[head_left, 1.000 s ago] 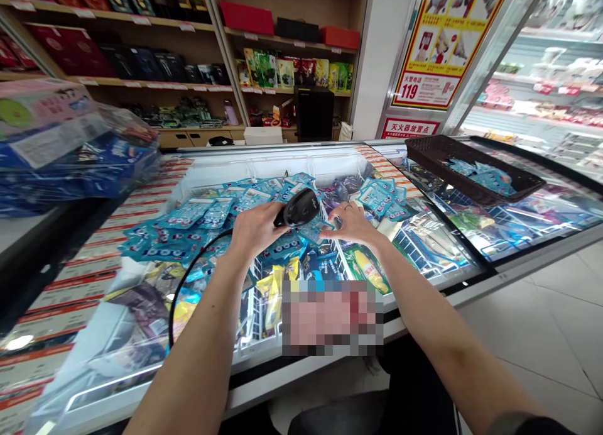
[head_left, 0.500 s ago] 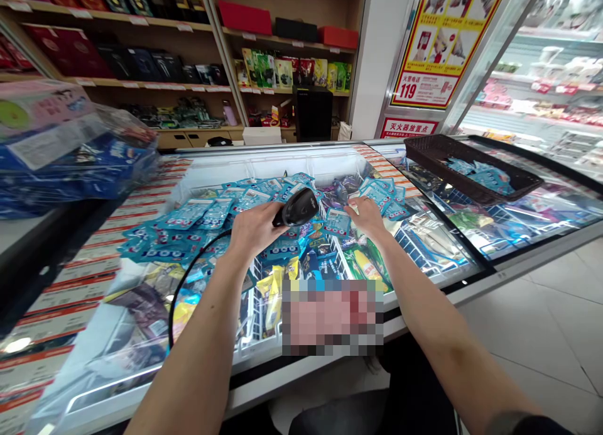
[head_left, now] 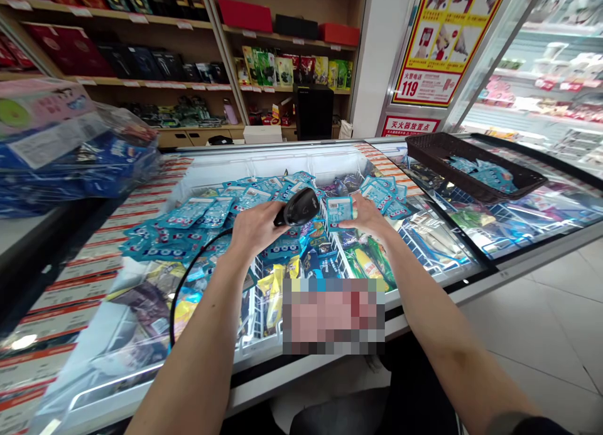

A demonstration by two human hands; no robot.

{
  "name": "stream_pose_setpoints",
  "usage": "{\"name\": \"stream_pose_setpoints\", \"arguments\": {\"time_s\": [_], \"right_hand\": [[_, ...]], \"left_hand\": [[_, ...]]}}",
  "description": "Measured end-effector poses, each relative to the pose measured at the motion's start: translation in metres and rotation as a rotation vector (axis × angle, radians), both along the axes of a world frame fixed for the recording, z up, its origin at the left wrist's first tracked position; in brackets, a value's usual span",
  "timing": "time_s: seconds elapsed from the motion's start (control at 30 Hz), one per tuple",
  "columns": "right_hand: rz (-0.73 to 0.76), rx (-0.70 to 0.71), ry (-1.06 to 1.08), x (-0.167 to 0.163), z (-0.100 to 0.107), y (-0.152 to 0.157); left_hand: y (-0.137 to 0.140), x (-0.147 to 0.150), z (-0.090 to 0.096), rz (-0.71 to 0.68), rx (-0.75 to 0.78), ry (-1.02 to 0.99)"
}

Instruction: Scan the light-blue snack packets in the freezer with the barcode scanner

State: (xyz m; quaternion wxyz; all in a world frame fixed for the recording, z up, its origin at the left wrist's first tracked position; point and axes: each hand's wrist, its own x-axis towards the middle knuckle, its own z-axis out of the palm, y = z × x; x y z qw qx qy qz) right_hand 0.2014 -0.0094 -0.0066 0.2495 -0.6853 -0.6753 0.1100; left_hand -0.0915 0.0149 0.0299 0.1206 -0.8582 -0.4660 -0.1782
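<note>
My left hand [head_left: 257, 229] is wrapped round a black barcode scanner [head_left: 302, 207], its head tilted to the right over the chest freezer. From its handle a black cable [head_left: 184, 278] runs down past my forearm. My right hand [head_left: 370, 216] pinches a small blue packet [head_left: 340, 207] by its right edge, thumb below and fingers above. A white barcode label on that packet faces up, to the right of the scanner head. Left of and beyond the scanner lies a heap of similar blue packets [head_left: 188, 214]. Several more blue packets [head_left: 389, 196] lie just beyond my right hand.
A brown woven basket [head_left: 532, 187] with blue packets stands on the freezer's right section. Bagged blue goods [head_left: 85, 158] are stacked at the left. White wire dividers [head_left: 343, 259] separate goods inside the freezer [head_left: 325, 155]. Pixelation hides a patch near the front edge. Shelves stand behind.
My right hand has lifted and tilted the blue packet, bringing its barcode label into clearer view. My left hand and the scanner have barely moved.
</note>
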Motion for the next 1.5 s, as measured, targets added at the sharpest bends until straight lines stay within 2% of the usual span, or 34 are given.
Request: {"name": "stream_pose_setpoints", "arguments": {"time_s": [0.13,0.3,0.6,1.5], "right_hand": [[-0.017,0.111,0.152,0.005,-0.005,0.007],[-0.007,0.189,0.165,0.004,-0.006,0.011],[-0.077,0.383,0.212,0.002,0.001,0.012],[-0.064,0.344,0.307,0.000,-0.003,0.019]], "left_hand": [[-0.001,0.001,0.001,-0.005,-0.018,0.013],[-0.001,0.002,0.000,-0.039,-0.026,0.011],[-0.001,0.003,-0.001,-0.039,-0.024,0.008],[-0.002,0.004,0.002,-0.044,-0.064,0.029]]}}
